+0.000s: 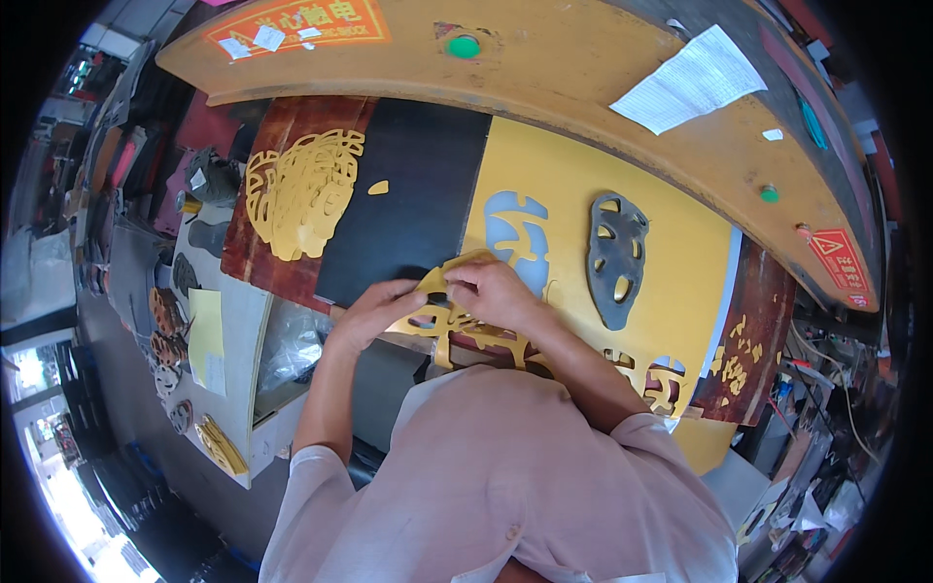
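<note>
Both hands are at a yellow cut-out piece [434,283] with holes in it, close in front of my body. My left hand [374,309] grips its left edge between thumb and fingers. On its upper side my right hand [493,291] is closed, the fingertips pinched at one of the holes; whether a scrap is between them is too small to tell. Beside my right hand lies a yellow sheet [554,160] with pieces cut out of it, a pale blue surface showing through. A dark grey sole-shaped cutting die [617,260] rests on that sheet.
A pile of yellow cut-out pieces [303,199] lies at the left on a reddish-brown board, beside a black panel [408,194] with one small scrap [378,188]. Yellow scraps [739,355] lie far right. An orange machine beam [544,92] spans the back. More dies [165,311] stand on the left.
</note>
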Tool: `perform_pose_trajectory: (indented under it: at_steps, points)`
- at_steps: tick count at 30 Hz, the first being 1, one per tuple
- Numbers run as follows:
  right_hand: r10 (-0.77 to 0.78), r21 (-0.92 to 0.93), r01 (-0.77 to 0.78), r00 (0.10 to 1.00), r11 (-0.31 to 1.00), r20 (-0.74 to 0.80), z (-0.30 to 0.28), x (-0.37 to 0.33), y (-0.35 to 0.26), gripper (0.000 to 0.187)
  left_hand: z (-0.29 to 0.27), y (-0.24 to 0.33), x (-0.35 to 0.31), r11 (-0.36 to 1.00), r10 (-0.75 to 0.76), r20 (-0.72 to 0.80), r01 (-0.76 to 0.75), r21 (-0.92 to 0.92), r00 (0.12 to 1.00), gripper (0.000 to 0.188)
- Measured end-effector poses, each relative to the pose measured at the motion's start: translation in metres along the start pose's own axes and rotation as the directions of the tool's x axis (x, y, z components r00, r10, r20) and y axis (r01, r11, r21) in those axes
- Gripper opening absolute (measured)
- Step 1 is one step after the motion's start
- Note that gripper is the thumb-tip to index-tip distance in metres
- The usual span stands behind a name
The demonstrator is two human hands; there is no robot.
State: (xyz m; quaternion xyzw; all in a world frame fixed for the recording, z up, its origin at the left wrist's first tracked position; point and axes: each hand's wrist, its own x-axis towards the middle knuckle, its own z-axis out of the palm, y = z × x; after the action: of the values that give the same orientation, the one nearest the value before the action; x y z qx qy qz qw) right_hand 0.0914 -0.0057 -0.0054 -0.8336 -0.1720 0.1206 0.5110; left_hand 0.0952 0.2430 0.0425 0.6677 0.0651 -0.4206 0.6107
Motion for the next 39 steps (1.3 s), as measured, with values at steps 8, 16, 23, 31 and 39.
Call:
perform_pose_trajectory:
  at_steps: [8,16,23,31,39]
  points:
    - [0.29,0.257,-0.264,0.955,0.929,-0.066,0.02,-0.012,-0.01,0.021,0.012,-0.009,0.02,0.953,0.076,-0.024,-0.066,0.294,0.997,0.041]
    - [0.423,0.29,-0.374,0.897,0.881,-0.129,0.002,-0.023,-0.015,0.02,0.026,-0.004,0.011,0.968,0.1,0.108,-0.122,0.219,0.989,0.039]
    - [0.279,0.272,-0.303,0.952,0.913,0.125,-0.031,-0.031,-0.017,0.023,0.045,0.007,0.004,0.993,0.099,0.129,-0.107,0.053,0.987,0.036]
    - [0.33,0.102,-0.336,0.941,0.936,0.075,-0.028,-0.048,0.002,0.023,0.034,-0.011,-0.003,0.992,0.108,0.17,-0.095,-0.085,0.98,0.035]
    - [0.374,0.185,-0.353,0.923,0.917,-0.096,-0.021,-0.062,0.023,0.025,0.01,-0.013,0.021,0.948,-0.096,0.09,0.063,0.313,0.991,0.052]
